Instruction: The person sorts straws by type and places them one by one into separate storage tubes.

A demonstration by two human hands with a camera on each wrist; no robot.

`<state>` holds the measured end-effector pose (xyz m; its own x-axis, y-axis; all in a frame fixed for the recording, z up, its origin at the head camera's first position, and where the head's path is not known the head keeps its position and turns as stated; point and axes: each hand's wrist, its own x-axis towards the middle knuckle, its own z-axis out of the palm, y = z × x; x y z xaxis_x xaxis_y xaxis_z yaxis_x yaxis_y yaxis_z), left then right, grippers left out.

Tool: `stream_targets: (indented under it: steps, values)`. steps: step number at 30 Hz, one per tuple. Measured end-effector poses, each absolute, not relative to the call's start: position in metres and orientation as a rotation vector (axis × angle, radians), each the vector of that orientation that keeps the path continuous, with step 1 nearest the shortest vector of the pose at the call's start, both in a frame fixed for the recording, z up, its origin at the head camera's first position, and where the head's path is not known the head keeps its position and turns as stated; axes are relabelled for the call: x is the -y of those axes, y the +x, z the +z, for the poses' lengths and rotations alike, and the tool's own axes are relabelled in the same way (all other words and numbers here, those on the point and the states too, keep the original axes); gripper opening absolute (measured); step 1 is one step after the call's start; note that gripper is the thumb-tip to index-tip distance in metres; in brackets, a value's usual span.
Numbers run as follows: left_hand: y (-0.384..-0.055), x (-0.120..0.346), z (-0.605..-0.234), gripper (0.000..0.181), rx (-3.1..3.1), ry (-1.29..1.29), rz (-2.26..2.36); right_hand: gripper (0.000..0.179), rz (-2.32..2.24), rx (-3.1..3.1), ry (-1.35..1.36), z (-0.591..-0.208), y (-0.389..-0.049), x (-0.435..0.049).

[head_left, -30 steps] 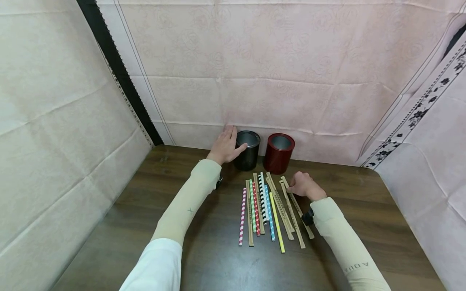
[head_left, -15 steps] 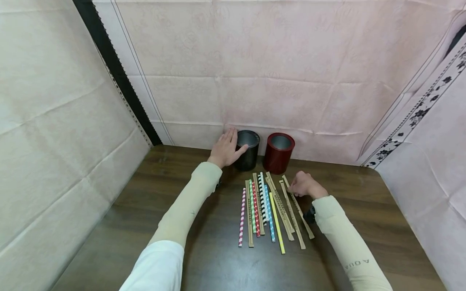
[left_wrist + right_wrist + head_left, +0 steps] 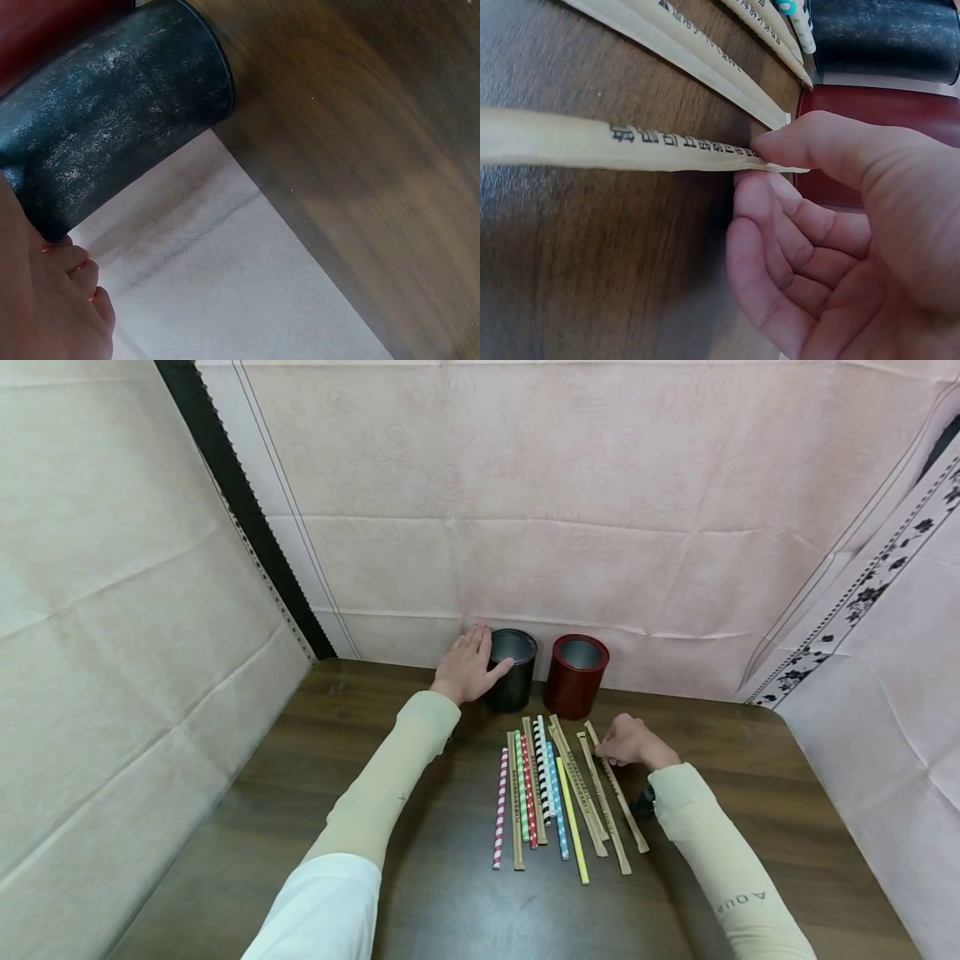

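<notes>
On the table (image 3: 427,897), the right hand (image 3: 636,743) pinches the wrapped straw (image 3: 619,792) farthest right, the left hand (image 3: 465,668) rests straight-fingered against the black cup (image 3: 513,685), and the other straws (image 3: 572,820) lie loose, so the work looks barely begun.

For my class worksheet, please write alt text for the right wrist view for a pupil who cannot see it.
The right hand's grip pinches one end of a slim tan paper wrapper printed with dark characters, against a wood-grain table. More tan wrappers lie near the top, and a dark red canister and a black canister show at upper right.
</notes>
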<state>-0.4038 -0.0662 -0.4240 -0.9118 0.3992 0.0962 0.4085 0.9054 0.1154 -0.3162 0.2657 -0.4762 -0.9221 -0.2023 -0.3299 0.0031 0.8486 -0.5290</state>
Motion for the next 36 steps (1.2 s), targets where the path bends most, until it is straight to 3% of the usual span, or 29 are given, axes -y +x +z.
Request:
stream_targets:
  steps: [21,36]
  values:
    - [-0.407,0.071,-0.421,0.093,3.019,-0.620,-0.116,0.026,-0.780,-2.820,-0.290,-0.435,-0.310,-0.260]
    - [-0.406,0.066,-0.420,0.092,3.029,-0.642,-0.097,0.020,-0.698,-3.015,-0.482,-0.362,-0.303,-0.241]
